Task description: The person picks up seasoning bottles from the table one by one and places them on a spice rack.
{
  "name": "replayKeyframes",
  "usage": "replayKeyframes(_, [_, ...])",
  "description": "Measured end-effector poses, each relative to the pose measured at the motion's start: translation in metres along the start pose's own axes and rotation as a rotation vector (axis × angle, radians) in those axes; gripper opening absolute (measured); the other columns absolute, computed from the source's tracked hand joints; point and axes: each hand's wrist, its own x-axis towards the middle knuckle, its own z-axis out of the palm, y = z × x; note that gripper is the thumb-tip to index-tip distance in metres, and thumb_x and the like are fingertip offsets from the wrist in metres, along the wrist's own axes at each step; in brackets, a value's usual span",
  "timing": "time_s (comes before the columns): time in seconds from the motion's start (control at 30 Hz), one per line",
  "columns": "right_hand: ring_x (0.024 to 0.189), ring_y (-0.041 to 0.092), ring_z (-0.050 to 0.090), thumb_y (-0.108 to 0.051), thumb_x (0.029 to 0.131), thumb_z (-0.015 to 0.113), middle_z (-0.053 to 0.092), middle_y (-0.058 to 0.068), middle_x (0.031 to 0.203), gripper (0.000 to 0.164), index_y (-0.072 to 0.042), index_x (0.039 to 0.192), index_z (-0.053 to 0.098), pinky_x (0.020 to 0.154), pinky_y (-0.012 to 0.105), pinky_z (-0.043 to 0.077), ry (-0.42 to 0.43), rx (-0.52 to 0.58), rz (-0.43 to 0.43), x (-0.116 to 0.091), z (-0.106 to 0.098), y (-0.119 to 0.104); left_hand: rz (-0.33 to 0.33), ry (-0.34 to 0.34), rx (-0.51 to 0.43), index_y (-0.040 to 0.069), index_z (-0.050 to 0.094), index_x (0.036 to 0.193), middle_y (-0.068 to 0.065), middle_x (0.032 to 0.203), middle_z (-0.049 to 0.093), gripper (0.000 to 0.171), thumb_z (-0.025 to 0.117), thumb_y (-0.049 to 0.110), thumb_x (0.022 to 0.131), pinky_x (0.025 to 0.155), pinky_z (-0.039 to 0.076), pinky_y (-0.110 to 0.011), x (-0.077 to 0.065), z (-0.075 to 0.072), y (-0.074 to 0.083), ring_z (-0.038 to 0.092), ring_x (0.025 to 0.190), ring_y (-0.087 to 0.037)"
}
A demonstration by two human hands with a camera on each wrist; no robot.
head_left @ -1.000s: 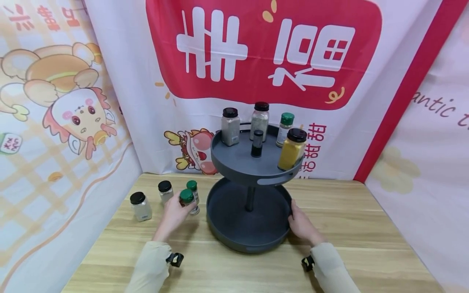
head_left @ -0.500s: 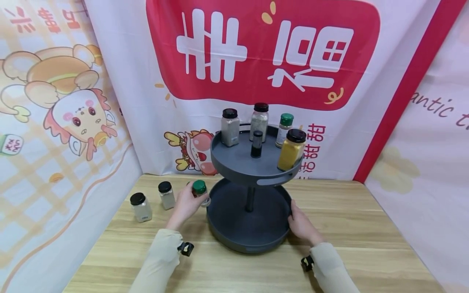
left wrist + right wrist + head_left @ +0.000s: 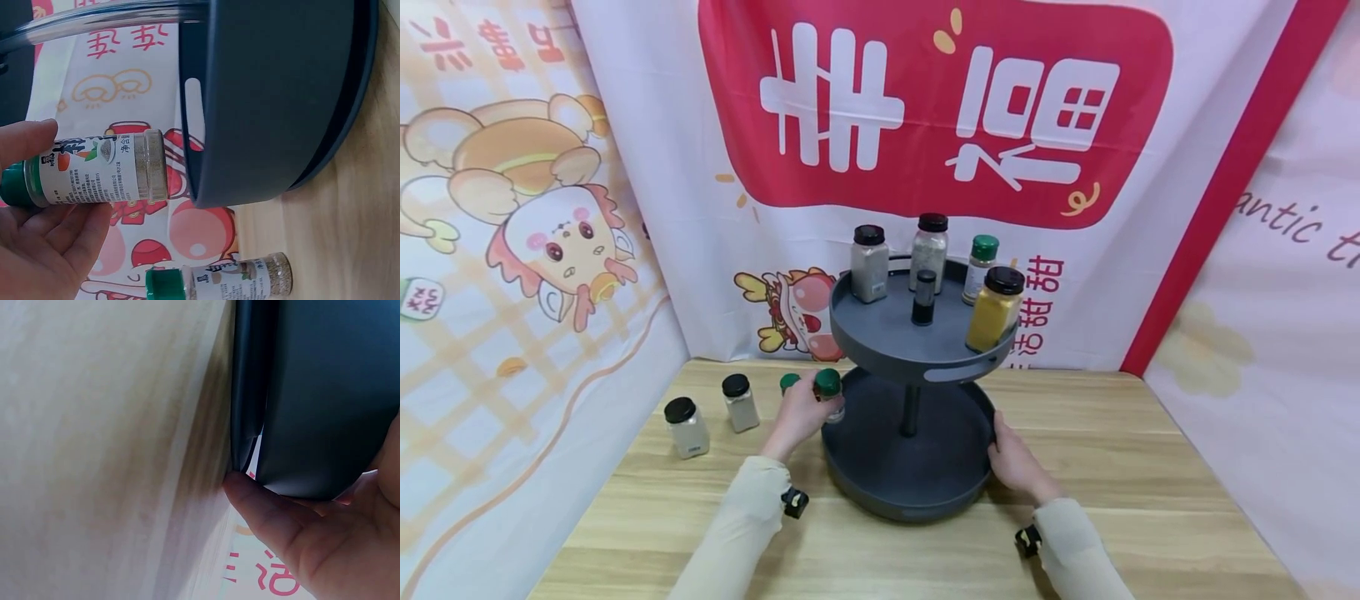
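Note:
My left hand (image 3: pixel 802 414) pinches a green-capped spice jar (image 3: pixel 103 167) between thumb and fingers, beside the left rim of the lower tier. In the left wrist view the jar lies sideways, its clear base pointing toward the dark grey tier wall (image 3: pixel 275 106). A second green-capped spice jar (image 3: pixel 234 280) stands on the table behind this hand, mostly hidden in the head view. My right hand (image 3: pixel 1017 457) grips the right side of the two-tier grey turntable rack (image 3: pixel 910 492), with fingers against its outer wall (image 3: pixel 312 412). The lower tier holds nothing visible.
On the upper tier (image 3: pixel 895 333) stand two black-capped jars, a green-capped jar (image 3: pixel 981 271) and a yellow-filled jar (image 3: pixel 994 312), around the centre post (image 3: pixel 923 298). Two black-capped jars, one pale (image 3: pixel 687 429) and another (image 3: pixel 741 404), stand at the table's left. A printed cloth hangs behind.
My left hand has carried the green-capped spice jar rightward and slightly back, from beside the other jars to the lower tier's rim. My right hand stays at the rack's side.

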Motion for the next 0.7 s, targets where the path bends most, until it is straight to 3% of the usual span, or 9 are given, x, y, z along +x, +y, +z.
replayKeyframes(0.27, [0.133, 0.044, 0.026, 0.001, 0.095, 0.04, 0.02, 0.036, 0.145, 0.058, 0.019, 0.141, 0.011, 0.107, 0.053, 0.023, -0.013, 0.019, 0.005, -0.002, 0.0, -0.001, -0.044, -0.052, 0.003, 0.013, 0.058, 0.105, -0.004, 0.097, 0.066, 0.027, 0.073, 0.019, 0.082, 0.08, 0.048, -0.045, 0.005, 0.009, 0.004, 0.062, 0.09, -0.022])
replayKeyframes(0.47, [0.133, 0.044, 0.025, 0.001, 0.095, 0.04, 0.019, 0.036, 0.145, 0.057, 0.019, 0.141, 0.012, 0.107, 0.053, 0.022, -0.013, 0.022, 0.002, -0.003, -0.001, -0.002, -0.021, -0.072, 0.015, 0.012, 0.059, 0.107, -0.003, 0.098, 0.065, 0.029, 0.073, 0.018, 0.082, 0.08, 0.048, -0.043, 0.012, 0.012, 0.002, 0.061, 0.09, -0.021])
replayKeyframes(0.7, [0.133, 0.044, 0.025, 0.001, 0.095, 0.041, 0.02, 0.036, 0.145, 0.057, 0.019, 0.141, 0.012, 0.108, 0.052, 0.021, -0.004, 0.016, -0.002, -0.002, -0.001, -0.002, 0.0, -0.094, 0.029, 0.011, 0.059, 0.099, -0.003, 0.087, 0.062, 0.023, 0.073, 0.017, 0.083, 0.07, 0.047, -0.039, 0.02, 0.017, -0.003, 0.057, 0.077, -0.018])
